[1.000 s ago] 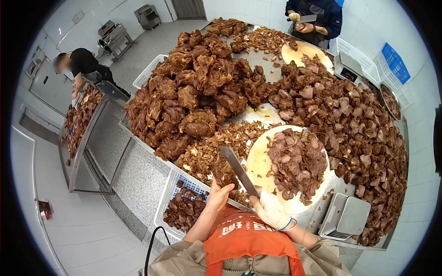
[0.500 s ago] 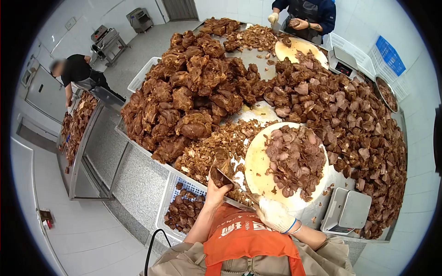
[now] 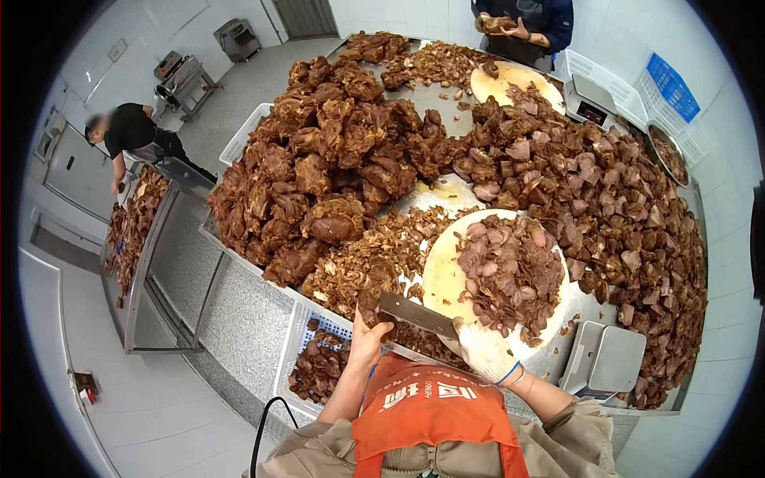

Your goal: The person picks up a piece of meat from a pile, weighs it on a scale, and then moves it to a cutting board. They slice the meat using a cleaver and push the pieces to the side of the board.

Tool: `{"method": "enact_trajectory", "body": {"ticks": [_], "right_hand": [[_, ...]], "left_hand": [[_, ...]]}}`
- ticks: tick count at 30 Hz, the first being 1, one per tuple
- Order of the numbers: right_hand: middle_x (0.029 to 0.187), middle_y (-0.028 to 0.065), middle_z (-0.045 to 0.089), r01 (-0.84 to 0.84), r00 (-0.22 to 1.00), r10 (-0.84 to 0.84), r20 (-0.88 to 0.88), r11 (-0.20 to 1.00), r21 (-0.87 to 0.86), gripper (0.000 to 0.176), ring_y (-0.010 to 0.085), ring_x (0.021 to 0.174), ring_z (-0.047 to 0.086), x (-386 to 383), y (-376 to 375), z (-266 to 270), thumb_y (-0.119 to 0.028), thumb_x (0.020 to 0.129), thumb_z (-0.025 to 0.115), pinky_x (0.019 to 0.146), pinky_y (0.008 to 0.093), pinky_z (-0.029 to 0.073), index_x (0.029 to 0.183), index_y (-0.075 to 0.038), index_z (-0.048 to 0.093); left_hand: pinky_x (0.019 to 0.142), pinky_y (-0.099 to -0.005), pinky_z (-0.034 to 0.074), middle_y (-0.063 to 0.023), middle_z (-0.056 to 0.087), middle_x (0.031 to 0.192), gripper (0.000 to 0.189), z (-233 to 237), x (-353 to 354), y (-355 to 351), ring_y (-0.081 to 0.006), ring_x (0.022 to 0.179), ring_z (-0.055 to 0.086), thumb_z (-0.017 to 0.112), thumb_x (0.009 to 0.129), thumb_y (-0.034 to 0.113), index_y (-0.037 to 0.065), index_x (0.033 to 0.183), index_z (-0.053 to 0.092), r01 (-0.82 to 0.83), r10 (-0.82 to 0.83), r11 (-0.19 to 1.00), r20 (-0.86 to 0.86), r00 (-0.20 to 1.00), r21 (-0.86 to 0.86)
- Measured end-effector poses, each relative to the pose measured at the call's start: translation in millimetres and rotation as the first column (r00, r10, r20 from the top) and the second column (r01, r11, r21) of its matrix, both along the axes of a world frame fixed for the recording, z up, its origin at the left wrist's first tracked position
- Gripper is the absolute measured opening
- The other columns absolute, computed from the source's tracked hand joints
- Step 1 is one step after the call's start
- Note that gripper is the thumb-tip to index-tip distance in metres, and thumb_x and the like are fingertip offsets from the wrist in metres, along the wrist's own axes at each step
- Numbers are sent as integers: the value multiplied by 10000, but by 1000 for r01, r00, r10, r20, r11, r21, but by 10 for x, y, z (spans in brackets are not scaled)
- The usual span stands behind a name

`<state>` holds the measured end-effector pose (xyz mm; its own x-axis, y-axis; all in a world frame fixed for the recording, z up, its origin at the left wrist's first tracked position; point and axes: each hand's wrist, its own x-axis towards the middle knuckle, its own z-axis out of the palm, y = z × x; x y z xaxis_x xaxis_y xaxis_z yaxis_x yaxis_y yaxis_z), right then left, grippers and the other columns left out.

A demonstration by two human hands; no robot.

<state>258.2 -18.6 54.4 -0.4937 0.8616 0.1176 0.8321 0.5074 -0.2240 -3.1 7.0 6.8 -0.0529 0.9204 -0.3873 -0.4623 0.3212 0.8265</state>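
Observation:
My left hand [image 3: 366, 338] is closed on a piece of brown cooked meat [image 3: 370, 304] near the front edge of the steel table. In my gloved right hand [image 3: 483, 350] is the handle of a broad-bladed knife [image 3: 421, 315], its blade pointing left toward the meat. Under and past the blade lie small meat scraps [image 3: 343, 280]. A round cutting board [image 3: 440, 280] bears a heap of sliced meat [image 3: 510, 275], just beyond my right hand. Most of the knife handle is hidden by the glove.
Large meat chunks [image 3: 319, 151] are piled at left, cut pieces [image 3: 606, 207] at right. A scale [image 3: 613, 354] stands near the right front; a crate [image 3: 291, 354] with meat sits below the edge. One co-worker [image 3: 535, 32] stands opposite, another person [image 3: 131, 131] at a left table.
The knife blade has swung away from the meat and now shows its flat side. My right hand shifted slightly right. The co-worker opposite now has both hands on a meat chunk.

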Motion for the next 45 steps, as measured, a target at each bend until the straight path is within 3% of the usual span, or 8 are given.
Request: {"method": "enact_trajectory", "body": {"ticks": [4,7,10,14,21,27,30,45], "right_hand": [[685,84,550,-13,981,-1,-193,997,-73,353,264,573,609,239,54,119,-112,816,579,488,365,488,1161,-39,575],[657,60,561,22,997,-11,82,991,-131,362,251,580,618,421,210,467,-128,796,606,540,365,490,1155,-82,610],[640,31,541,-62,972,53,229,998,30,364,206,566,609,532,235,542,-125,801,578,523,335,479,1162,-96,609],[628,16,530,-128,975,107,193,987,98,357,175,561,602,493,262,557,-137,819,561,499,317,460,1171,-97,611],[653,4,513,-178,950,123,288,969,173,411,151,587,580,376,296,678,-143,826,553,525,289,452,1230,-78,593],[684,2,518,-206,956,163,242,964,168,444,145,596,570,470,307,553,-149,817,552,554,287,454,1254,-72,571],[684,9,523,-226,953,199,229,969,98,441,167,613,573,401,338,539,-157,811,551,556,300,458,1243,-66,557],[667,30,483,-151,979,123,166,974,169,466,194,600,563,446,379,364,-68,779,555,540,335,458,1244,-55,571]], "left_hand": [[952,-339,478,-113,533,1331,813,192,-233,129,-245,1185,555,611,742,-91,58,1477,297,245,-236,968,141,961,-51],[756,-368,566,-210,554,1276,853,383,-399,266,-297,982,672,617,771,-29,73,1507,200,447,-443,894,205,873,30],[565,-306,514,-196,655,1012,610,373,-477,383,-233,793,668,633,833,94,-6,1376,371,535,-519,845,260,814,12],[485,-281,435,-158,652,917,417,364,-465,421,-169,624,576,662,837,133,-15,1194,504,576,-551,817,304,777,9],[439,-284,414,-119,639,967,433,401,-449,385,-173,665,588,636,828,106,-36,1219,515,542,-517,838,224,826,-65],[455,-275,391,-110,647,971,377,515,-446,374,-158,650,568,601,873,85,-8,1224,500,607,-552,794,379,742,-31],[437,-257,414,-113,650,1038,533,507,-288,370,-156,710,614,632,827,83,-7,1326,471,516,-461,811,242,854,-275],[499,-304,412,-155,605,1036,502,272,-332,147,-218,735,580,558,891,59,-3,1367,411,516,-420,856,552,721,-23]]}}
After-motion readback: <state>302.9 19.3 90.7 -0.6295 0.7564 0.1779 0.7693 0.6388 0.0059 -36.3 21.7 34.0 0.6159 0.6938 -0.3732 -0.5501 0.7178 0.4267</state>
